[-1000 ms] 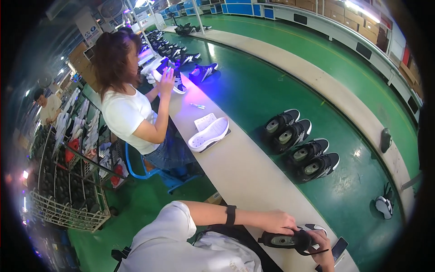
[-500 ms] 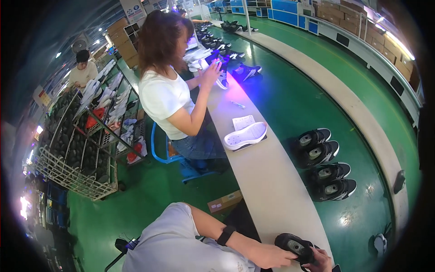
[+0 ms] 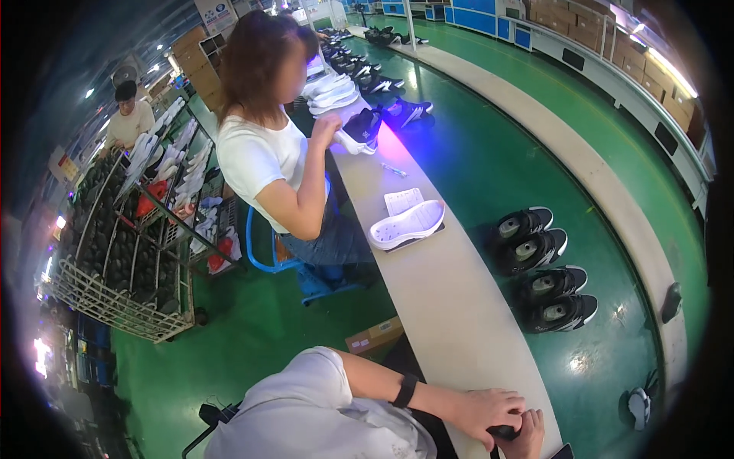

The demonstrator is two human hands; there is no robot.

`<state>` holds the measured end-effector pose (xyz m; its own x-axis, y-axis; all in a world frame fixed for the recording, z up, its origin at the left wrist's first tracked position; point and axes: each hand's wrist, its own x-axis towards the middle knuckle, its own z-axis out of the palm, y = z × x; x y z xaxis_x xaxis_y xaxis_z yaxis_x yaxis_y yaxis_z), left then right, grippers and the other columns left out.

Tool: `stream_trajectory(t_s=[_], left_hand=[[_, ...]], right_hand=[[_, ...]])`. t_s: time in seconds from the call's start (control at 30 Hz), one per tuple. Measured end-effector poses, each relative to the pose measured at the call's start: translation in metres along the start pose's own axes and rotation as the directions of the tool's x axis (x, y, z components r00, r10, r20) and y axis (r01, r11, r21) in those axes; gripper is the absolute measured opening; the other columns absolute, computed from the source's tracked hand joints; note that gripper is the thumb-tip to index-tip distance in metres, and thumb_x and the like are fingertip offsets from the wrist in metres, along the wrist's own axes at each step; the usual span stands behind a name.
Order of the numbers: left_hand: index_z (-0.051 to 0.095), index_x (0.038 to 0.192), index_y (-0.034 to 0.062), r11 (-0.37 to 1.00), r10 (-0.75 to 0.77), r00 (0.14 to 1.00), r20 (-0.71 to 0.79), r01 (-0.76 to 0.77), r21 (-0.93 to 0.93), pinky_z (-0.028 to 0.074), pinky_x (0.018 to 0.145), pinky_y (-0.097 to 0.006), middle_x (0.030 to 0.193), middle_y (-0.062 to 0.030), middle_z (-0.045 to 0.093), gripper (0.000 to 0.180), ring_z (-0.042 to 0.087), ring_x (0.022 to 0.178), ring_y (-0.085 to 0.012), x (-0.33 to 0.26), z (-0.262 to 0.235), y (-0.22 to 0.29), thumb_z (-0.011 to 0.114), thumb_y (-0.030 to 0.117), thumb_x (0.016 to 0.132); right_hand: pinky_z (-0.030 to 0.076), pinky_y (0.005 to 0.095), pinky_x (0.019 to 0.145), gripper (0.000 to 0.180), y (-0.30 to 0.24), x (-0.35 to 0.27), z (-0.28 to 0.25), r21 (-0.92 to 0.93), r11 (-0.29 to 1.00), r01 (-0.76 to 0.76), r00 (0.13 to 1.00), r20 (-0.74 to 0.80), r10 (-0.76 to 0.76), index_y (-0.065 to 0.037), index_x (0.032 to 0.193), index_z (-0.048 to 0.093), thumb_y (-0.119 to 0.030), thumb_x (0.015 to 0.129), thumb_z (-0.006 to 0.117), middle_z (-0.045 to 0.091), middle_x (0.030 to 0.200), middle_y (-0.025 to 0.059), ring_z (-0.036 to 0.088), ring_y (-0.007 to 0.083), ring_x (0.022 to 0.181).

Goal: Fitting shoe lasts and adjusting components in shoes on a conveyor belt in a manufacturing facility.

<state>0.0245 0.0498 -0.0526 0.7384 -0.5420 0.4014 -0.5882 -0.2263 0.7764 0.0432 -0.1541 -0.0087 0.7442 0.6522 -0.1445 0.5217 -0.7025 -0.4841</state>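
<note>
My left hand [image 3: 489,411], with a black band on its wrist, curls over a black shoe [image 3: 505,433] at the near end of the pale bench. From the right, my right hand [image 3: 529,436] closes on the same shoe. The two hands almost meet and cover most of it; only a dark patch shows between the fingers. Farther up the bench lies a white shoe sole [image 3: 407,225] beside a slip of paper [image 3: 403,200].
A co-worker [image 3: 267,161] sits along the bench [image 3: 459,306], one hand at a black-and-white shoe [image 3: 362,130]. Several black shoes [image 3: 527,251] stand on the right. A rack [image 3: 115,298] full of dark pieces is at left, and a cardboard box [image 3: 375,336] lies below the bench.
My left hand has moved right and up over the shoe, covering the opening that showed before. My right hand has shifted slightly left. The co-worker's raised hand has lowered toward the shoe.
</note>
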Motion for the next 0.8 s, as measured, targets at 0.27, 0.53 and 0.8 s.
stream_trajectory(t_s=[0.27,0.53,0.8], left_hand=[[0.059,0.084,0.0117,0.999,-0.006,0.993,-0.114,0.009,0.034,0.045,0.077,-0.041,0.099,-0.0057,0.054,0.028,0.053,0.097,-0.0267,0.003,0.021,-0.016,0.078,0.023,0.066],[0.055,0.086,0.0104,0.994,0.039,0.991,-0.130,-0.025,0.110,0.048,0.073,-0.041,0.092,-0.0083,0.051,0.026,0.052,0.090,-0.0281,0.008,-0.004,-0.008,0.070,0.027,0.074],[0.058,0.084,0.0109,0.994,0.091,0.996,0.008,-0.092,0.054,0.051,0.069,-0.037,0.087,-0.0049,0.053,0.024,0.057,0.081,-0.0252,0.016,-0.024,-0.003,0.075,0.018,0.069]], right_hand=[[0.049,0.0422,0.092,0.053,0.020,-0.017,-0.014,0.240,0.965,0.106,0.993,0.032,-0.118,-0.003,0.127,0.059,0.004,0.076,0.072,0.059,0.124,0.0196,0.054,0.0378,0.118],[0.052,0.0349,0.075,0.015,-0.014,-0.071,-0.044,0.336,0.928,-0.163,0.975,-0.087,0.203,-0.006,0.100,0.072,-0.005,0.085,0.070,0.070,0.102,0.0168,0.067,0.0275,0.091],[0.041,0.0249,0.055,0.025,0.022,0.046,0.009,0.818,0.424,-0.388,0.854,0.147,0.498,-0.001,0.069,0.057,-0.006,0.073,0.081,0.056,0.064,-0.0025,0.046,0.0040,0.063]])
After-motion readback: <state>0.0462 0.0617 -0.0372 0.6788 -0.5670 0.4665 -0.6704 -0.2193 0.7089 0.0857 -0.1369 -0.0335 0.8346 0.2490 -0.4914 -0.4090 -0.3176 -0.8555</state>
